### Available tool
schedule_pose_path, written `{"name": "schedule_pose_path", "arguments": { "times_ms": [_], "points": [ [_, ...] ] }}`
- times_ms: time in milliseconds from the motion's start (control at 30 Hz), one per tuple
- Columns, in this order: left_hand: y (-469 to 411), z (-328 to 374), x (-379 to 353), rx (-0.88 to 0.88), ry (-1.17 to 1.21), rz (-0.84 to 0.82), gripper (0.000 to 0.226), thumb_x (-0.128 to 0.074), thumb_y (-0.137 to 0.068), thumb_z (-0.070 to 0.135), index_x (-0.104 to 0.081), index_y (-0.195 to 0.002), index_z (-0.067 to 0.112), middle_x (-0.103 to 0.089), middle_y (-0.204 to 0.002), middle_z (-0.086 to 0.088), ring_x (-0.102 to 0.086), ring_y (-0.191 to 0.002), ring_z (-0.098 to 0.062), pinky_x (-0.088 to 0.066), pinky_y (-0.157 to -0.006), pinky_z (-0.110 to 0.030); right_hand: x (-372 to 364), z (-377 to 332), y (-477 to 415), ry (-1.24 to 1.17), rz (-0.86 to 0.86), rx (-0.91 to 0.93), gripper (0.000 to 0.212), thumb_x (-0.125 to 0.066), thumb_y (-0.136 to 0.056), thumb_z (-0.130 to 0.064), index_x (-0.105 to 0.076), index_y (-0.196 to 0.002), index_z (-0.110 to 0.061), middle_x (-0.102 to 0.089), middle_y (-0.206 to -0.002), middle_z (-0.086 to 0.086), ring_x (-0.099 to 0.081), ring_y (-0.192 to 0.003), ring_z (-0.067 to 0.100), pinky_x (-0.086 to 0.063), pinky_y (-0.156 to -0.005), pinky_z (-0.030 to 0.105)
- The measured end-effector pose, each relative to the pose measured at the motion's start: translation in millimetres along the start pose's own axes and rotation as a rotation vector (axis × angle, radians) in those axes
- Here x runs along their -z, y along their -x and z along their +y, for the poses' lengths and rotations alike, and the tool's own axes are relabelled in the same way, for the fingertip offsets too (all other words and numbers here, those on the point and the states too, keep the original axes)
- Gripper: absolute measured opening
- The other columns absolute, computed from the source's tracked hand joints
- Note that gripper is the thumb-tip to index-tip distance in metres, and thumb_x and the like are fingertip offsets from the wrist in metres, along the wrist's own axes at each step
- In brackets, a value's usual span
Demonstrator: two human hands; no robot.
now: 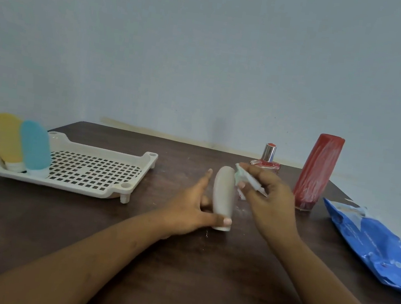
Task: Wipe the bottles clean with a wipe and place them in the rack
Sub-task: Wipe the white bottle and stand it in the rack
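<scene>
At the middle of the dark brown table (32,219), a beige bottle (224,198) stands cap down, its white cap on the wood and its rounded end up. The left hand (191,212) grips it low from the left. The thumb lies across the front just above the cap and the other fingers reach behind the body, while the index finger sticks out straight, up and clear of the bottle. The right hand (267,199) is held up just right of the bottle's upper half. Its fingers are curled and pinch a folded whitish wipe (246,181) between thumb and fingertips. The wipe's near end sits against, or very close to, the bottle's upper right side; blur hides whether they actually touch.

To the left, well apart from the hands, lies the cream perforated rack (102,193) on short legs. At its left end a yellow bottle (7,138) and a blue bottle (34,146) stand cap down, side by side and touching, both tilted a little to the left.

Beyond the right hand, near the table's far edge, stands a small bottle with a silver cap (267,158) and red marks on its low base. To its right a tall red bottle (318,172) stands upright with a slight lean, streaked with white smears. A blue pack of wipes (373,246) lies flat at the right edge of the table. A plain pale wall (207,50) rises behind.
</scene>
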State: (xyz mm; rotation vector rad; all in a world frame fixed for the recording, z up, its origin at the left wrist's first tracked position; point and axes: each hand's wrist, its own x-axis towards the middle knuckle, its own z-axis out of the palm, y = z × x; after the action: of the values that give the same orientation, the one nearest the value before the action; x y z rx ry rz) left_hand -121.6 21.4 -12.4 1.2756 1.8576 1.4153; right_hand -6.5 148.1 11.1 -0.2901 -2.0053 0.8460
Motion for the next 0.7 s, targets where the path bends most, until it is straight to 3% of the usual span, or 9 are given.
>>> {"name": "schedule_pose_path", "arguments": {
  "times_ms": [100, 200, 300, 367, 467, 567, 700],
  "points": [
    [-1, -2, 0, -0.027, 0.008, -0.007, 0.11, -0.08, -0.079, 0.02, -0.001, -0.155, 0.029, -0.073, -0.111, 0.003, -0.068, -0.102, -0.004, -0.05, -0.096, -0.026, -9, -1, 4, 0.196, -0.067, 0.221, 0.032, -0.059, -0.085, -0.001, -0.068, -0.113, -0.015, -0.063, -0.111, -0.005, -0.056, -0.101, 0.007, -0.038, -0.082, 0.003],
    [-1, -2, 0, -0.047, 0.048, 0.009, 0.1, -0.08, -0.078, 0.013, -0.016, -0.154, 0.021, -0.069, -0.12, 0.0, -0.066, -0.105, -0.004, -0.052, -0.088, -0.019, -15, -6, 7, 0.325, -0.186, 0.325, 0.035, -0.051, -0.083, -0.014, -0.068, -0.114, -0.012, -0.065, -0.114, 0.003, -0.053, -0.103, 0.01, -0.033, -0.087, 0.009],
    [-1, -4, 4, -0.02, 0.084, 0.023, 0.1, -0.078, -0.078, 0.007, -0.014, -0.154, 0.014, -0.068, -0.121, -0.001, -0.067, -0.103, -0.003, -0.051, -0.08, -0.014, -15, -9, 9, 0.382, -0.313, 0.388, 0.038, -0.05, -0.078, -0.017, -0.069, -0.111, -0.011, -0.067, -0.112, 0.006, -0.056, -0.104, 0.017, -0.037, -0.088, 0.02],
    [-2, -5, 11, -0.002, 0.101, 0.016, 0.105, -0.079, -0.078, 0.008, -0.009, -0.155, 0.017, -0.072, -0.114, 0.0, -0.067, -0.102, -0.004, -0.052, -0.085, -0.018, -15, -10, 10, 0.394, -0.35, 0.419, 0.037, -0.051, -0.076, -0.008, -0.071, -0.106, -0.012, -0.068, -0.109, 0.005, -0.06, -0.101, 0.024, -0.04, -0.086, 0.024],
    [-2, -4, 24, 0.016, 0.069, 0.021, 0.118, -0.086, -0.071, 0.018, -0.003, -0.155, 0.025, -0.075, -0.1, 0.01, -0.066, -0.102, 0.0, -0.047, -0.1, -0.024, -17, -10, 13, 0.385, -0.347, 0.478, 0.036, -0.05, -0.076, -0.001, -0.073, -0.101, -0.013, -0.069, -0.103, 0.002, -0.061, -0.096, 0.022, -0.042, -0.084, 0.021],
    [-4, -3, 31, 0.013, 0.112, 0.009, 0.124, -0.088, -0.064, 0.018, -0.003, -0.155, 0.023, -0.074, -0.109, 0.0, -0.066, -0.11, -0.013, -0.04, -0.109, -0.043, -18, -11, 13, 0.288, -0.302, 0.457, 0.037, -0.051, -0.074, 0.001, -0.074, -0.098, -0.015, -0.068, -0.099, -0.001, -0.055, -0.096, 0.011, -0.038, -0.085, 0.009],
    [-1, 0, 33, 0.02, 0.146, -0.006, 0.123, -0.089, -0.064, 0.018, -0.006, -0.155, 0.025, -0.074, -0.106, -0.009, -0.068, -0.108, -0.021, -0.039, -0.109, -0.048, -16, -10, 12, 0.188, -0.274, 0.389, 0.037, -0.051, -0.073, -0.001, -0.075, -0.094, -0.02, -0.062, -0.095, -0.014, -0.054, -0.094, 0.004, -0.04, -0.084, 0.009]
  ]
}}
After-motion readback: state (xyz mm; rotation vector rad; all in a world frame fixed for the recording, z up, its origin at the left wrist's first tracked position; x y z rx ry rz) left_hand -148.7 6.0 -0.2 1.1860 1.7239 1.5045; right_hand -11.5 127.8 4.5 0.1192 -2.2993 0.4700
